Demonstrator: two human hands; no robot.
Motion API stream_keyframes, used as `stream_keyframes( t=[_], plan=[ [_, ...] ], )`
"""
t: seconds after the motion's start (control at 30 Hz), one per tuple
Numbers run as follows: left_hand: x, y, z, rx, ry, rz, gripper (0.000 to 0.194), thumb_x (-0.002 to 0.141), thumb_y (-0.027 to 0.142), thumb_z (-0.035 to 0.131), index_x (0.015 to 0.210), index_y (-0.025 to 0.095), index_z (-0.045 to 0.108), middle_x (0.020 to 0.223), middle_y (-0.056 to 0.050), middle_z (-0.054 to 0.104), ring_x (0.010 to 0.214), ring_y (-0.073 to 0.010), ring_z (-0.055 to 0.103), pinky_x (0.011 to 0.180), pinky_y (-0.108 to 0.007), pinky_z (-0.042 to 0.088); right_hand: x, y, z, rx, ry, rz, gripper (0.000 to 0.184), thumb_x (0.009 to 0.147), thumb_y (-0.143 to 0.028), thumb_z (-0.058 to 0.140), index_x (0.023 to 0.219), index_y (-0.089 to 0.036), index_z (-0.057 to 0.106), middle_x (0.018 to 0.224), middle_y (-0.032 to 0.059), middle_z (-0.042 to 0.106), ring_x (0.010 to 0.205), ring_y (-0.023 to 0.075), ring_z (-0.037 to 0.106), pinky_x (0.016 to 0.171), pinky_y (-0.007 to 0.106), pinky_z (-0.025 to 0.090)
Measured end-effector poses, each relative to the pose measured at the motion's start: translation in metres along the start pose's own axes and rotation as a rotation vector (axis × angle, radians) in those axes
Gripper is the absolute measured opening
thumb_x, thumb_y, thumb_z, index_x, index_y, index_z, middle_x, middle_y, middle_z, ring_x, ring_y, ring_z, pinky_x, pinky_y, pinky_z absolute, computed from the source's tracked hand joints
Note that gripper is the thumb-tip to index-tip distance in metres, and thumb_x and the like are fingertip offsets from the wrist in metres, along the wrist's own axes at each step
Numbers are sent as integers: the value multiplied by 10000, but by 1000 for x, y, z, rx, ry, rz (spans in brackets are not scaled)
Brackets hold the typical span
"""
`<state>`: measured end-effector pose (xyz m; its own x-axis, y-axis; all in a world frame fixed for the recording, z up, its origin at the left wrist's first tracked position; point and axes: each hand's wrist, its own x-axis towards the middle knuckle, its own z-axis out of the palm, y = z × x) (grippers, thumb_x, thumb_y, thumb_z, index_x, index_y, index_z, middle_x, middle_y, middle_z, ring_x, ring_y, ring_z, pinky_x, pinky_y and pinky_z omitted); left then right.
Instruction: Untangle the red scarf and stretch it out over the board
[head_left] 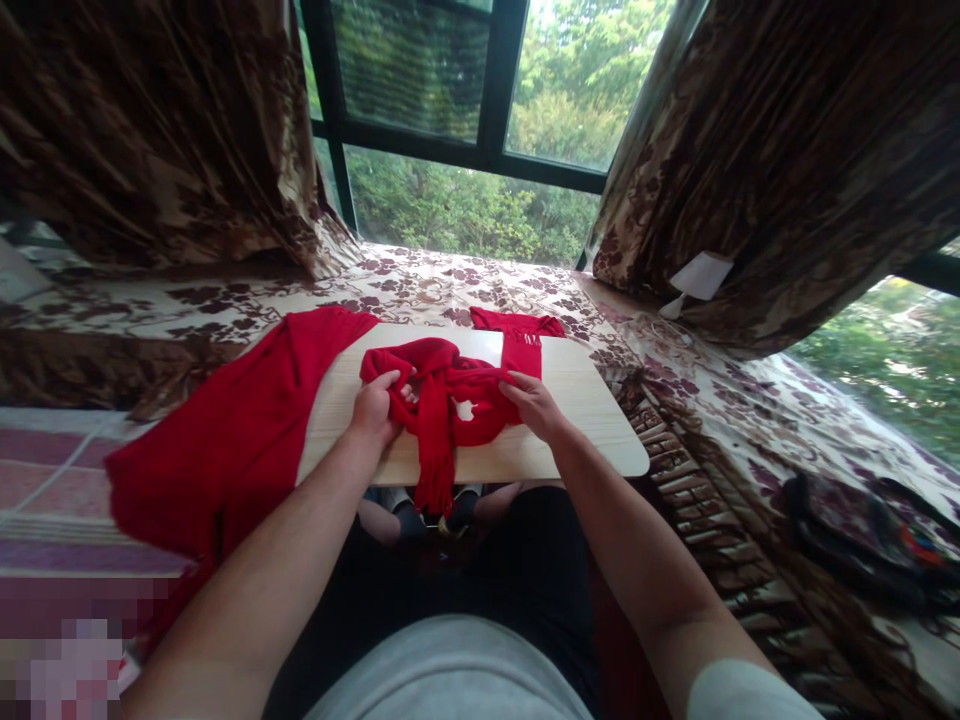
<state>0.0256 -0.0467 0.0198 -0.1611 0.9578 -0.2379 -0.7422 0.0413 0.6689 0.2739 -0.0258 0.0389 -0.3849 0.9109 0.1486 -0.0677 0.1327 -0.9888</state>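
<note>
A red fringed scarf (pixel 433 400) lies looped and bunched on a small pale wooden table (pixel 592 430). My left hand (pixel 376 408) grips the left side of the loop, fingers curled into the cloth. On the right side, my right hand (pixel 534 402) pinches the scarf's edge between thumb and fingers. One fringed end hangs over the table's near edge. Through a gap in the loop the pale tabletop shows. Behind it, another red fringed piece (pixel 521 345) reaches past the far edge; whether it joins the scarf I cannot tell.
A large red cloth (pixel 225 430) drapes over the table's left side. Floral fabric (pixel 420 285) covers the window ledge beyond. A small white lamp (pixel 699 277) stands at the right, near brown curtains (pixel 757 150). A dark bag (pixel 862 540) lies on the right.
</note>
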Motion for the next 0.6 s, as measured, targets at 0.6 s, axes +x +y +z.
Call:
stream_keyframes(
  t=[0.6],
  plan=[
    [5, -3, -5, 29, 69, 57, 267, 794, 186, 545, 983, 56, 682, 537, -44, 586, 465, -131, 531, 494, -223, 466, 38, -1, -89, 217, 934, 60, 66, 848, -234, 483, 841, -192, 533, 565, -72, 488, 384, 64, 377, 369, 178, 313]
  ],
)
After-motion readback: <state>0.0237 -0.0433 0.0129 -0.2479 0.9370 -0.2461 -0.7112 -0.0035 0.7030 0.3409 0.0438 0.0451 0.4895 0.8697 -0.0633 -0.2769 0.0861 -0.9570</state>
